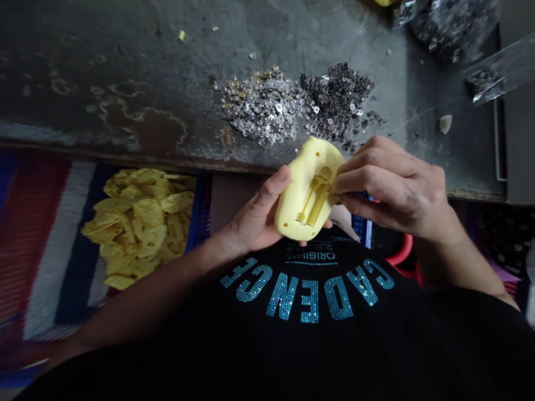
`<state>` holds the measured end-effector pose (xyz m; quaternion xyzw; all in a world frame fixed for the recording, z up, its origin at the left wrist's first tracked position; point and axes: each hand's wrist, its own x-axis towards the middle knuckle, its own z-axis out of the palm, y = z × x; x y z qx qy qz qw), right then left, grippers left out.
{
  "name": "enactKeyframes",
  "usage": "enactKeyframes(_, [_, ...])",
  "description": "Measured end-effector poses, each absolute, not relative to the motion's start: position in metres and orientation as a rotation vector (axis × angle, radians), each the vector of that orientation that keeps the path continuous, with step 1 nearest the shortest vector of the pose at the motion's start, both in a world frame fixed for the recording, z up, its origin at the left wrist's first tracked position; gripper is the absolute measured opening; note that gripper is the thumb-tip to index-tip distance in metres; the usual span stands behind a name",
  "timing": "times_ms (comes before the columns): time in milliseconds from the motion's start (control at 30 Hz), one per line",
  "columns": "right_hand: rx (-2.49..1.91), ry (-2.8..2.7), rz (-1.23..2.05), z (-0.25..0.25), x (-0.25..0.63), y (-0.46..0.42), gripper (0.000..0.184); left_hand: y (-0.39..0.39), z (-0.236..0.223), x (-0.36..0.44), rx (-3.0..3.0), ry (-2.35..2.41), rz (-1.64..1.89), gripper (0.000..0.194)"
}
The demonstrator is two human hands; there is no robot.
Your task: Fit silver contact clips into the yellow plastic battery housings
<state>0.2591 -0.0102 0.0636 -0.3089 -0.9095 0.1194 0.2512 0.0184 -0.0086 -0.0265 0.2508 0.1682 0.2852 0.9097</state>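
Left hand (pixel 254 214) cradles yellow plastic casing half (pixel 292 195) over the lap, just off the worn tabletop (pixel 125 55) edge. Right hand (pixel 388 189) pinches its rim, fingertips (pixel 336 194) touching; hands together. Small metal stampings (pixel 265 106) lie heaped on the tabletop.

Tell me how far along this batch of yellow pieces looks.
Seemingly done: a heap of yellow plastic pieces on the striped mat. In hand: the left hand holds a yellow piece while the right hand's fingers work at its edge. Left: silver bits and dark metal bits piled on the bench.
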Motion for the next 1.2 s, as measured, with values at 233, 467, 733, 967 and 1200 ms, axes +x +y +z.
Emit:
enactKeyframes(233, [-0.892,-2.442,0.338,0.060,0.262,-0.008,0.007,-0.008,-0.023,0.019,0.511,0.348,0.599,0.060])
enactKeyframes(467, [-0.904,-2.424,0.355,0.061,0.262,-0.009,0.010,-0.010,-0.021,0.019,0.531,0.373,0.598,0.072])
enactKeyframes(733, [-0.889,-2.443,0.316,0.060,0.263,-0.003,0.011,-0.005,-0.022,0.018,0.461,0.294,0.514,0.064])
enactKeyframes(967, [-0.851,-2.499,0.288,0.061,0.264,-0.001,0.008,-0.001,-0.017,0.019,0.393,0.236,0.450,0.055])
enactKeyframes(1200, [-0.810,-2.567,0.179,0.064,0.261,0.001,0.006,-0.001,-0.016,0.021,0.385,0.242,0.459,0.055])
